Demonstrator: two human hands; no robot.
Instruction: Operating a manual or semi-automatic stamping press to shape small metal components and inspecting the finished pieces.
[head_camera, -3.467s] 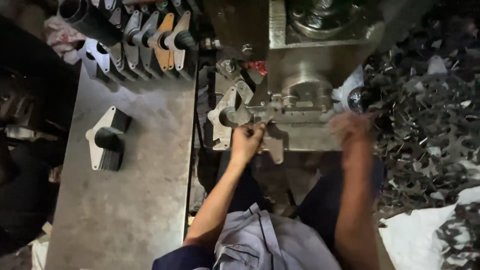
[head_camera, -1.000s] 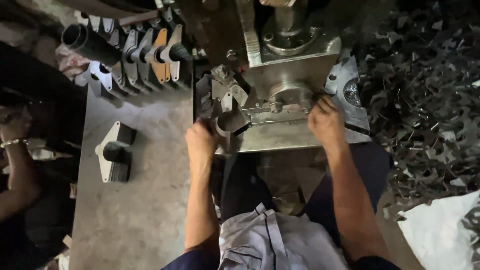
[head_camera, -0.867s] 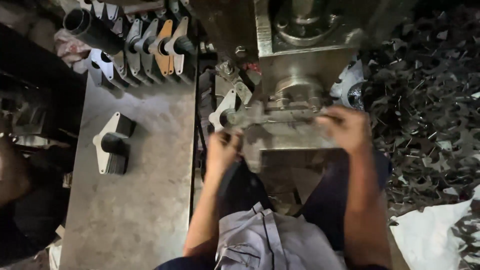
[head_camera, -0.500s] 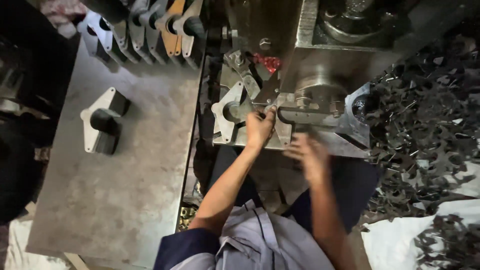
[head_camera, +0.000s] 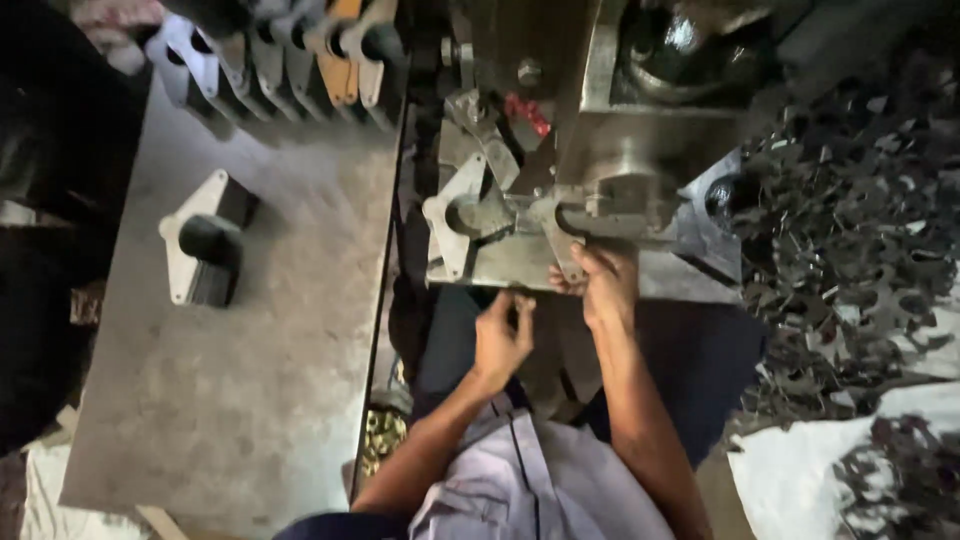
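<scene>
Steel everywhere, no labels or signs legible. Only colour accents: one orange-faced bracket (head_camera: 345, 50) in the row of flanged brackets (head_camera: 270, 55) standing along the far edge of the grey bench (head_camera: 260, 380), and a small red part (head_camera: 527, 112) up by the press frame (head_camera: 640, 130).

Right hand (head_camera: 605, 285) pinches a flat metal blank (head_camera: 562, 245) at its near end; the blank's long axis runs roughly away from the person, far end pointing into the die area under the press head, slightly tilted left. It lies on the near edge of the press bed (head_camera: 500, 262).

Left hand (head_camera: 500, 335) sits below the bed edge, fingers curled in loosely; can't tell whether anything is in it.

A pale triangular flanged bracket (head_camera: 455, 215) with a bore lies on the left of the bed, just beside the blank. Another such bracket with a dark tube (head_camera: 205, 245) stands alone mid-bench, well apart.

Containers: white sacks (head_camera: 830, 470) at lower right, dark metal offcuts (head_camera: 850, 220) heaped on and around them. Small brass-coloured pieces (head_camera: 380, 432) sit in the gap below the bench edge.
</scene>
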